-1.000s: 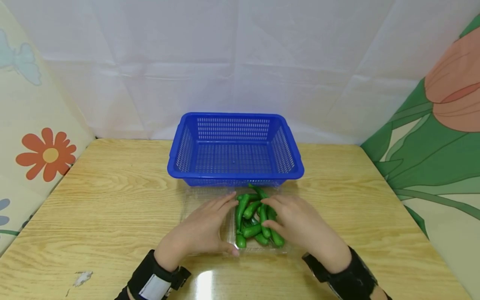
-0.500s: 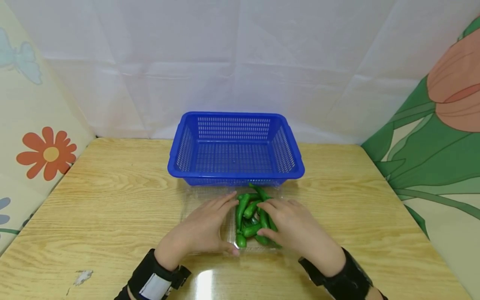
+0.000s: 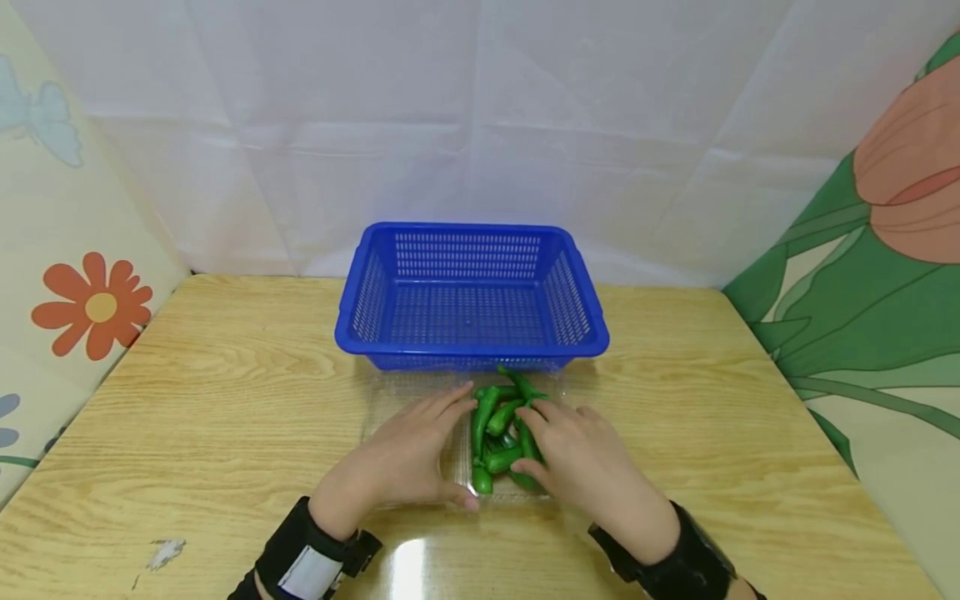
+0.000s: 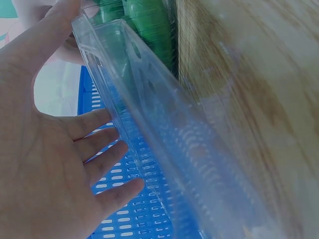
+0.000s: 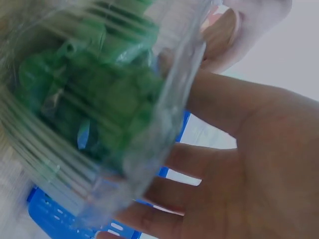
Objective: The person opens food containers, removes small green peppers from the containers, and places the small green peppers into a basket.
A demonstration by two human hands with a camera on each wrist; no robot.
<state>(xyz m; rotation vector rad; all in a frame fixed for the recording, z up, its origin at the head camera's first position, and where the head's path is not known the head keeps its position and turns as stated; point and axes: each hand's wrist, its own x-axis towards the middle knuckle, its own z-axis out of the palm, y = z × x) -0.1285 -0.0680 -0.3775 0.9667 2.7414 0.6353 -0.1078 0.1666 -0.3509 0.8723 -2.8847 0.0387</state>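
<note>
Left hand point(image 3: 401, 458) fingers loosely spread at clear container point(image 4: 154, 117), right hand point(image 3: 581, 462) bent over green peppers point(image 3: 501, 419) inside it, can't tell if grasping; best lift gently, left bracing the wall so nothing drags.

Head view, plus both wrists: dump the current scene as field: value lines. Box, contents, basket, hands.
box: clear plastic, on wooden table
contents: green peppers, piled in the box's right part
basket: blue, perforated, just beyond the box
left hand: fingers spread, alongside the peppers, at the box's rim
right hand: over the pile's right side; firm grip not discernible
</note>
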